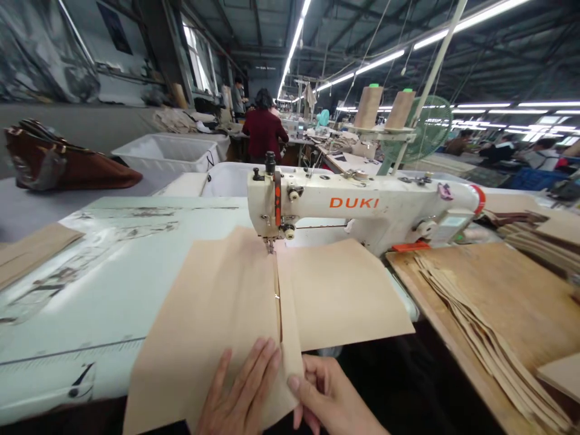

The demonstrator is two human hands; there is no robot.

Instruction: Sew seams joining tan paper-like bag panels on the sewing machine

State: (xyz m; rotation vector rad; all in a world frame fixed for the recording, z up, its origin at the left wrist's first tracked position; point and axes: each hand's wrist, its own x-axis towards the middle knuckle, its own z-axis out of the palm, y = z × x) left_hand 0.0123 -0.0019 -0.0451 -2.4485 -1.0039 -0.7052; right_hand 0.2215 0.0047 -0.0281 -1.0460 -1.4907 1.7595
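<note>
At the upper left of the frame a brown bag point(67, 160) lay on its side on a grey surface, and right of it stood a white plastic bin point(165, 154). Below them the pale green desk point(104, 284) filled the left half of the picture, with a tan panel point(31, 251) at its left edge.

In the lower middle lay the tan fabric piece point(235, 302), flat on the desk, its long seam fold running from the bottom edge of the frame straight up to the needle point(270, 244), so its long axis pointed away from the person toward the machine head. The left hand point(242, 396) rested flat on the fabric just left of the fold, fingers spread and pressing down. The right hand point(328, 396) sat just right of it, its grip pinching the near end of the folded seam strip between thumb and fingers.

Above stood the white sewing machine point(362, 208) (marked DUKI in orange), its arm lying left to right. Two thread cones point(385, 109) rose behind it. At the lower right a stack of tan cut pieces point(489, 344) fanned along a wooden board point(521, 296).
</note>
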